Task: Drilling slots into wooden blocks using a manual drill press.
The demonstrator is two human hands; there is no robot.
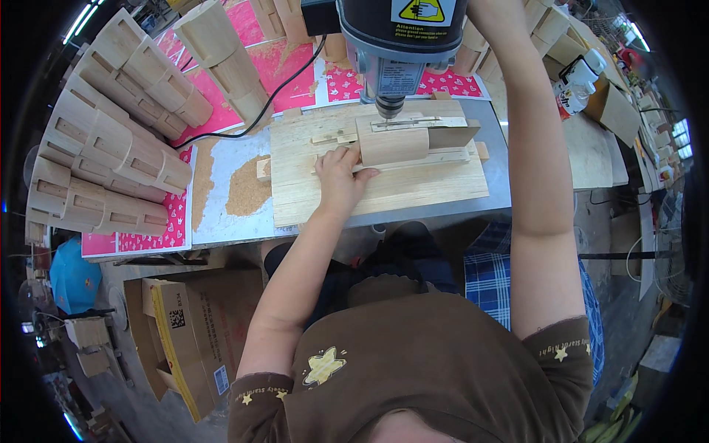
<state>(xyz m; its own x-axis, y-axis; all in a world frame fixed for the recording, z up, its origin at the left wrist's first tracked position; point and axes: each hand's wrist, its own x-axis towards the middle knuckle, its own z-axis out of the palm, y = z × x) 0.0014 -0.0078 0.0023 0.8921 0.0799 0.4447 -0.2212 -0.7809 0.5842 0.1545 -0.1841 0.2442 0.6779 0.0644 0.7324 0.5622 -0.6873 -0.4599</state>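
A pale, rounded wooden block point(395, 146) lies in a wooden jig on a flat wooden board point(377, 193). My left hand point(342, 176) grips the block's left end, fingers curled at its edge and thumb along the front. Directly above is a drill press point(402, 37) with a dark head. Its chuck point(388, 108) points down at the block's upper face, close to a thin slotted strip point(417, 124); whether the bit touches is too small to tell. My right arm reaches up beside the drill head, and my right hand point(493, 10) is cut off by the top edge, its fingers hidden.
Stacks of similar wooden pieces point(111, 140) stand at the left on pink patterned sheeting point(284, 70). A black cable point(284, 87) crosses the table near sawdust point(249, 188). White bottles point(580, 81) and a cardboard box point(613, 111) are at the right. A carton point(199, 332) sits below the table.
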